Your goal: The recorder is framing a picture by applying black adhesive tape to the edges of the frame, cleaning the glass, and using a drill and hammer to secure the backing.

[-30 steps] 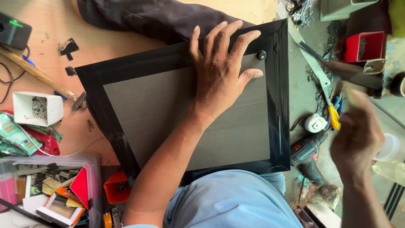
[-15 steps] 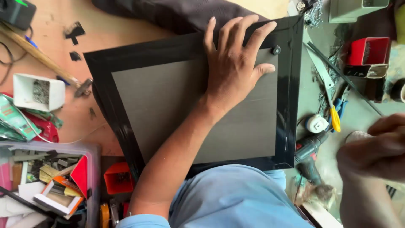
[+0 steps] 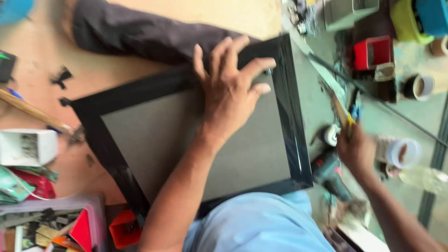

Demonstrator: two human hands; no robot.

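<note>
A black rectangular frame [image 3: 289,135] with a grey mesh panel [image 3: 158,135] lies on the work surface. My left hand [image 3: 228,93] presses flat on its upper right part, fingers spread, fingertips reaching the top bar near a small screw. My right hand [image 3: 357,149] is off the frame's right side, on a yellow-handled tool [image 3: 347,120] just above a dark green power drill [image 3: 329,170]. Motion blur hides whether its fingers grip the tool.
A dark cloth [image 3: 140,32] lies beyond the frame. Left: a white box [image 3: 25,147], a wooden stick [image 3: 32,112], a pink tray of scraps [image 3: 51,224]. Right: a red box [image 3: 371,52], tape rolls [image 3: 403,151], a metal ruler [image 3: 322,70], a thin black rod [image 3: 396,116].
My right hand has moved from the lower right up and left to the tools beside the drill. My left hand has stayed flat on the frame. The view has shifted.
</note>
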